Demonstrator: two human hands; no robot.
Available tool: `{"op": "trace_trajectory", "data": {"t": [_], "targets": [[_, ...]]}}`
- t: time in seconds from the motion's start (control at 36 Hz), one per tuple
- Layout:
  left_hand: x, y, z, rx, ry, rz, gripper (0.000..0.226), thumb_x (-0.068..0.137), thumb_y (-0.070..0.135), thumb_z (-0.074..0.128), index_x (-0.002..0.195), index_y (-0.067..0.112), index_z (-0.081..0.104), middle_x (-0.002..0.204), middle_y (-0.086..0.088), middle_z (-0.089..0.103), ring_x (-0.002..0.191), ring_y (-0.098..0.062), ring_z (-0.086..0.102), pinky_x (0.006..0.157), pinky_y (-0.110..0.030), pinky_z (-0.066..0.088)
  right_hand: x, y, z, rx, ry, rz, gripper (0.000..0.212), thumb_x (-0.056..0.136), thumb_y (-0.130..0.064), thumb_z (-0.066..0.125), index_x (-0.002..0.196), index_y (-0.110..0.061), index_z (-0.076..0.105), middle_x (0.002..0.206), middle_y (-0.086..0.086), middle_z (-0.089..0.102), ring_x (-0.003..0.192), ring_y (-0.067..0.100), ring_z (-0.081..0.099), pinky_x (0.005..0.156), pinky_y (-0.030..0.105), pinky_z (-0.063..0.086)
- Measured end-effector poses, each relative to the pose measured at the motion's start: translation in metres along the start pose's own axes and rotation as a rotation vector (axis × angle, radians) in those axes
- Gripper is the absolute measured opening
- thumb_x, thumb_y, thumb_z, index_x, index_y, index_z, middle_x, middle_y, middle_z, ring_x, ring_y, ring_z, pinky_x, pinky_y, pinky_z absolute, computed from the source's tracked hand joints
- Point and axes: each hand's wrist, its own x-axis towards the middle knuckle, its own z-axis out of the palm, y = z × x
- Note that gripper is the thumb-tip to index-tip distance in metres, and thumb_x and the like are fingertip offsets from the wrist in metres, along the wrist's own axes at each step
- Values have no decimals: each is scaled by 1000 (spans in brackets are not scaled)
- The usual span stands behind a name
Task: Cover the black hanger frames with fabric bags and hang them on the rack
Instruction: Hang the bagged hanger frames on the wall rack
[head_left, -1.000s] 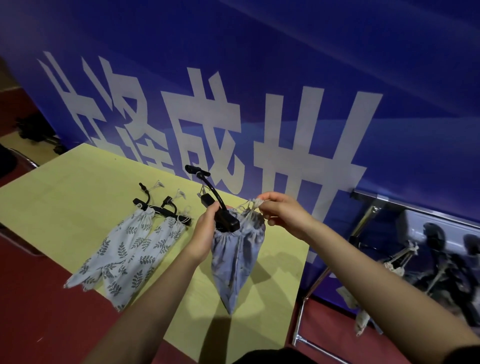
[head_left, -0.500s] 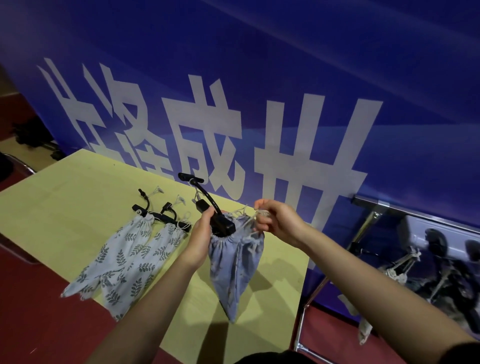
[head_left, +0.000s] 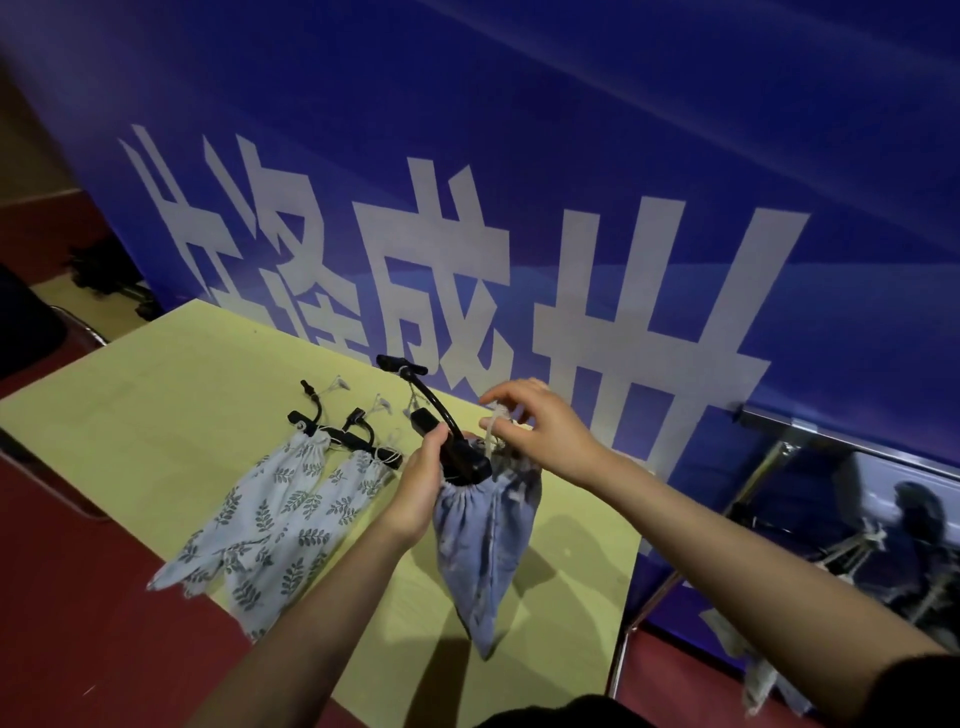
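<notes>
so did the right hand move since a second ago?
Yes. The right hand has shifted left along the table's far edge, closing on the hanger, fingers now on the bag's drawstring.

A pale yellow-green rectangular table on the dark red floor carries 2 leaf-printed white fabric bags on black hanger frames.
</notes>
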Motion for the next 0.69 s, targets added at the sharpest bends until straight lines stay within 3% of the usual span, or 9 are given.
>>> {"op": "trace_trajectory", "data": {"t": [0.08,0.14,0.19,0.25,0.33,0.44,0.58,0.69], "targets": [[1,-1,-2,-3,-4,5,50,101,46,30,104,19,73,105,-5,74,105,-20,67,105,-47,43,4,5,9,-29,-31,149,56,88,-48,63,135,-20,49,123,-4,54,115,10,45,95,32,43],[3,0,-3,-18,-4,-10,51,101,47,30,103,20,73,105,-7,74,107,-22,67,106,-49,41,7,8,10,11,-101,309,66,85,-57,61,134,-15,51,123,1,58,114,16,52,96,37,46],[4,0,-4,-25,-4,-17,52,101,47,29,101,19,73,105,-8,74,106,-23,67,106,-50,41,10,13,11,94,-209,427,60,84,-59,61,113,-6,63,107,9,68,98,24,64,84,38,50],[6,-1,-5,-31,0,-23,54,101,47,29,98,18,75,104,-10,74,104,-24,67,105,-51,41,10,14,10,148,-272,481,54,84,-53,65,92,1,67,88,16,68,81,27,65,71,34,46],[7,-1,-5,-20,6,-20,54,100,48,30,100,17,74,104,-9,74,104,-24,67,105,-50,42,8,13,11,288,-254,496,44,85,-40,69,93,3,67,88,17,71,79,23,67,72,32,49],[3,0,-2,-4,10,-34,50,101,45,31,97,17,73,99,-6,75,101,-21,68,102,-44,45,9,8,10,434,-199,493,15,88,-25,67,83,-11,67,75,1,68,69,12,64,66,24,48],[2,-4,-1,24,2,-5,55,97,53,33,104,15,72,104,-6,74,105,-20,66,106,-48,41,10,6,2,424,-284,460,17,94,-22,58,89,-7,65,80,4,61,72,13,56,62,20,43],[4,-5,-3,6,-3,-25,65,79,68,42,105,16,72,106,-7,73,107,-22,66,105,-48,42,6,8,-4,331,-376,387,20,92,-20,60,102,-4,66,88,3,66,80,13,61,69,22,48]]}}
